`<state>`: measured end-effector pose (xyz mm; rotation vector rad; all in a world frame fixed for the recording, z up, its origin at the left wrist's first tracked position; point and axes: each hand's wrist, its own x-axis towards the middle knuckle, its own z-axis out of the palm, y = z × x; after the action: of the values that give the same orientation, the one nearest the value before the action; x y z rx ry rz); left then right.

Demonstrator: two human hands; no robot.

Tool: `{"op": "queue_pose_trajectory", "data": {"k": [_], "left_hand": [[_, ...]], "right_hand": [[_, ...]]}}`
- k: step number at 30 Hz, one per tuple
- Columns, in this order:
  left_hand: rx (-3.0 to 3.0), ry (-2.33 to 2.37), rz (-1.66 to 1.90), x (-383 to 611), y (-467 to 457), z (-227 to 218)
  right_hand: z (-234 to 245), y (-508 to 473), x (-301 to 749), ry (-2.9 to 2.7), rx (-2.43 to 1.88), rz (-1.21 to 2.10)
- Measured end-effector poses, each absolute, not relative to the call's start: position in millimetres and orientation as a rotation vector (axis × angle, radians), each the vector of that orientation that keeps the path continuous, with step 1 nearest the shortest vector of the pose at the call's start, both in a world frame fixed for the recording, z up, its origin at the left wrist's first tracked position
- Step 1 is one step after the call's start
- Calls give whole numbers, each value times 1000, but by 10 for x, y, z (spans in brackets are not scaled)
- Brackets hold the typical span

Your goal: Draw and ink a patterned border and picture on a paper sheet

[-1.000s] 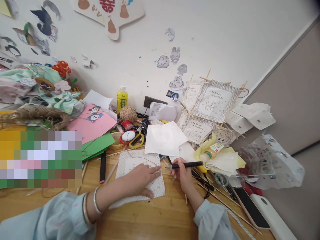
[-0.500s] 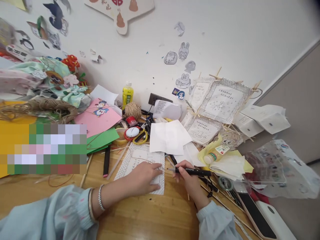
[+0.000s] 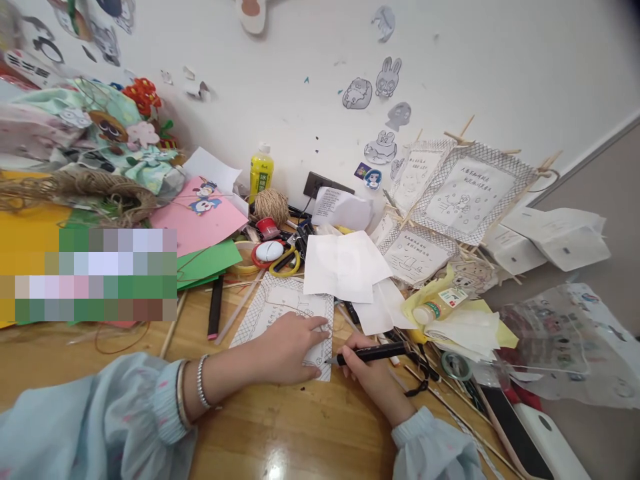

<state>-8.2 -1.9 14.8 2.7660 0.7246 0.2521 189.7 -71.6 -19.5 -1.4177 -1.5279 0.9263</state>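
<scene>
My left hand (image 3: 293,343) lies flat with its fingers apart on a sheet of paper (image 3: 254,313), covering much of its lower half. The sheet carries a hatched border, written characters and line drawings. My right hand (image 3: 367,370) grips a black marker (image 3: 373,352) near its front end. The marker's tip meets the sheet's right border, close to the lower corner. A plain white sheet (image 3: 345,267) overlaps the drawing's upper right corner.
A stick frame with drawn paper panels (image 3: 470,193) leans at the back right. Scissors (image 3: 286,261), a twine ball (image 3: 270,205) and a yellow bottle (image 3: 261,170) stand behind. Thin sticks and a phone (image 3: 517,433) lie right; coloured paper (image 3: 200,223) lies left.
My right hand has brought the marker's tip left and down onto the sheet's border. My left hand stays on the sheet. The camera view has tilted slightly downward.
</scene>
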Motion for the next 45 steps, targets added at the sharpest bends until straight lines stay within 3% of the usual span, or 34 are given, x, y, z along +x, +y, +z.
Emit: {"op": "queue_pose_trajectory", "data": {"k": [20,32,45], "left_hand": [[2805,680,272,-90,3,103],[2775,664,230,-98,10,151],[2767,680,221,-93,12,152]], "right_hand": [[-130,-724,1883,-1599,-1438,813],[-130,-721,1871,-1358,-1419,1016],[-107,-757,1857,-1618,-1466,920]]}}
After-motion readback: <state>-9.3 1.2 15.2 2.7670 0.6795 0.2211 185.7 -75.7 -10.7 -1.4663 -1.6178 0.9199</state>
